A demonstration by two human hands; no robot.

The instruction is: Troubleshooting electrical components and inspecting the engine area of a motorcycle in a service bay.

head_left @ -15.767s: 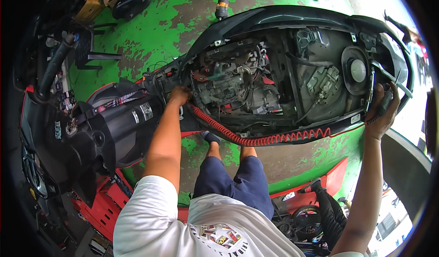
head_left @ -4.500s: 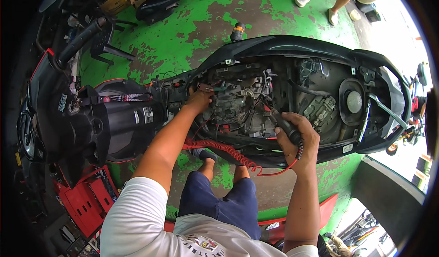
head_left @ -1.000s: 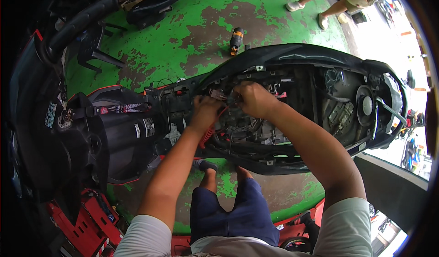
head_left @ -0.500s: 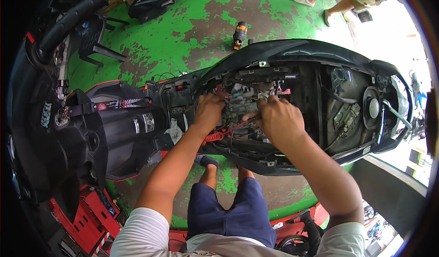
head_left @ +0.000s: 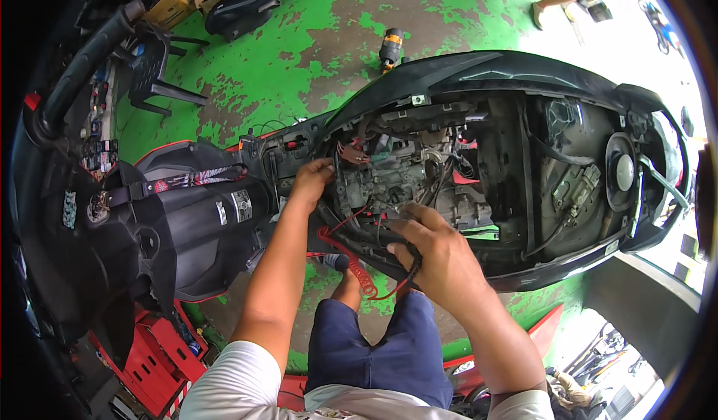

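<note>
Above the green floor [head_left: 299, 61], the right hand [head_left: 441, 252] curls leftward.

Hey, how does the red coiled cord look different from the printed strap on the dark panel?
The red coiled cord is wound in loops; the printed strap is flat. The cord is plain red; the strap is dark with red and white print. The cord sags and runs to the right hand; the strap lies along the dark panel. Both are long and narrow.
</note>
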